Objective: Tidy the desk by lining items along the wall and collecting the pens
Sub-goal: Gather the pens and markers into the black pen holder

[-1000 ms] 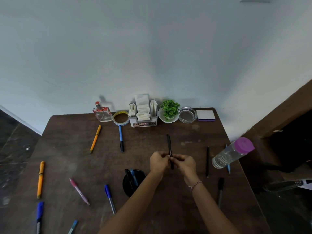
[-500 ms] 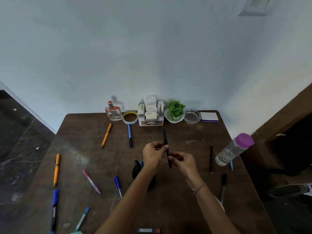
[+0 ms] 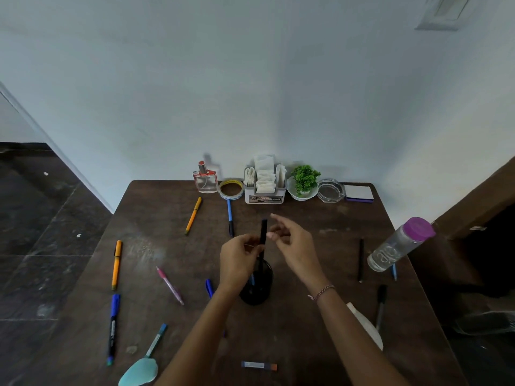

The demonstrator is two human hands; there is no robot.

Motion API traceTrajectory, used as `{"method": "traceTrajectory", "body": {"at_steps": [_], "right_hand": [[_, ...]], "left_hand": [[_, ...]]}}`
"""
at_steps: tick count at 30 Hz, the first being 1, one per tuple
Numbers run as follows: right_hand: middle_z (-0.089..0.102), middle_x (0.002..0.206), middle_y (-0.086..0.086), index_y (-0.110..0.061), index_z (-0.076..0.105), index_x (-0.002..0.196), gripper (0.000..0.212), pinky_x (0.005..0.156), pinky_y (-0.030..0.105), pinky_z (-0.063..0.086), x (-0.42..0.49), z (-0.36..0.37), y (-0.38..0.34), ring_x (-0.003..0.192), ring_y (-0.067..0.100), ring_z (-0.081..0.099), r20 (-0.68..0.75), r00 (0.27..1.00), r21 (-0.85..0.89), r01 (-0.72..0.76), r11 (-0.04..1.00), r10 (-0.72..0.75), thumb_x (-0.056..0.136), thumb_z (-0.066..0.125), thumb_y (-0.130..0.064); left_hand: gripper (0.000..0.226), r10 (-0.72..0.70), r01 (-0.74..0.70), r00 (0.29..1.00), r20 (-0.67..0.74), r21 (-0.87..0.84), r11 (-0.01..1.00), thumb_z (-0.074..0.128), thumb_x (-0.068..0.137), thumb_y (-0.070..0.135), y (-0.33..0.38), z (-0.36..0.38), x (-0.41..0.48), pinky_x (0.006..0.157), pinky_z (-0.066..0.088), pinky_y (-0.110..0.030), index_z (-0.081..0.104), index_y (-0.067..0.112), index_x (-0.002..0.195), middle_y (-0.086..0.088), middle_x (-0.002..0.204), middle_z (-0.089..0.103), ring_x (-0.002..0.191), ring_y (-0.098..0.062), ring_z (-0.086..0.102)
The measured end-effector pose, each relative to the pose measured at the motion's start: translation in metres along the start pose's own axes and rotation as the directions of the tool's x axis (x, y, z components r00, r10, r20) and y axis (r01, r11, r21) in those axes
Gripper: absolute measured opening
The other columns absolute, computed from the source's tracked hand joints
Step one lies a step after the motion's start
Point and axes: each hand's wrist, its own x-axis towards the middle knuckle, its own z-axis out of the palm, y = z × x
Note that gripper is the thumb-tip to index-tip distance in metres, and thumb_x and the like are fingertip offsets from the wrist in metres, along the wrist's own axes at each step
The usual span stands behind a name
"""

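The desk fills the lower half of my view, dark brown and scuffed, with its far edge pushed against the pale wall. Along that edge at twelve o'clock stands a row: a perfume bottle, a roll of tape, a white organiser stuffed with paper, a small green plant in a white bowl, a glass ashtray and a pad of sticky notes. At three o'clock a clear water bottle with a purple cap lies tilted near the desk's right edge.

In the middle, just below my hands, sits the black pen cup. My left hand is pinched around a black pen, held upright with its lower end going down into the cup (how deep, I cannot tell). My right hand hovers just beside the pen at its two o'clock, fingers spread and loose, gripping nothing.

Loose pens lie scattered: an orange pen and a blue pen at eleven o'clock, an orange marker, a blue marker and a pink pen at nine, a teal pen at seven, a thin black pen and a grey marker at four.
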Motion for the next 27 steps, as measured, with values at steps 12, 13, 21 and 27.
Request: {"method": "traceTrajectory", "body": {"at_steps": [12, 13, 21, 27], "right_hand": [[0.062, 0.107, 0.000, -0.015, 0.066, 0.113, 0.030, 0.088, 0.014, 0.045, -0.018, 0.039, 0.000, 0.099, 0.010, 0.059, 0.172, 0.981, -0.366, 0.150, 0.919, -0.091, 0.084, 0.065, -0.007], [0.062, 0.107, 0.000, -0.014, 0.066, 0.114, 0.030, 0.085, 0.010, 0.041, -0.019, 0.041, 0.001, 0.100, 0.010, 0.058, 0.175, 0.981, -0.379, 0.142, 0.915, -0.080, 0.084, 0.064, -0.007], [0.061, 0.112, 0.000, -0.017, 0.064, 0.118, 0.035, 0.093, 0.020, 0.045, -0.023, 0.058, 0.008, 0.105, 0.013, 0.058, 0.255, 0.967, -0.469, 0.134, 0.873, -0.012, 0.086, 0.059, -0.004], [0.062, 0.115, -0.002, -0.017, 0.062, 0.115, 0.037, 0.096, 0.019, 0.046, -0.028, 0.068, 0.009, 0.108, 0.009, 0.057, 0.211, 0.977, -0.391, 0.105, 0.914, -0.022, 0.084, 0.060, 0.001]], "left_hand": [[0.024, 0.097, -0.099, 0.995, 0.030, 0.075, 0.992, 0.070, 0.083, 0.015, -0.038, -0.011, -0.014, 0.075, 0.054, -0.016, 0.070, 0.017, 0.106, 0.004, 0.091, 0.072, 0.080, -0.001, 0.065], [0.024, 0.098, -0.100, 0.995, 0.031, 0.089, 0.991, 0.070, 0.083, 0.016, -0.040, -0.012, -0.014, 0.074, 0.053, -0.015, 0.070, 0.017, 0.106, 0.004, 0.092, 0.072, 0.080, -0.001, 0.064], [0.019, -0.001, -0.003, 1.000, 0.011, 0.353, 0.936, 0.059, 0.089, 0.032, -0.047, -0.014, -0.023, 0.066, 0.052, -0.026, 0.069, 0.029, 0.105, 0.006, 0.095, 0.069, 0.082, -0.009, 0.064], [0.017, -0.050, 0.037, 0.998, 0.027, 0.353, 0.935, 0.057, 0.091, 0.027, -0.053, -0.014, -0.024, 0.059, 0.048, -0.021, 0.071, 0.023, 0.100, 0.005, 0.087, 0.068, 0.071, -0.006, 0.060]]}}
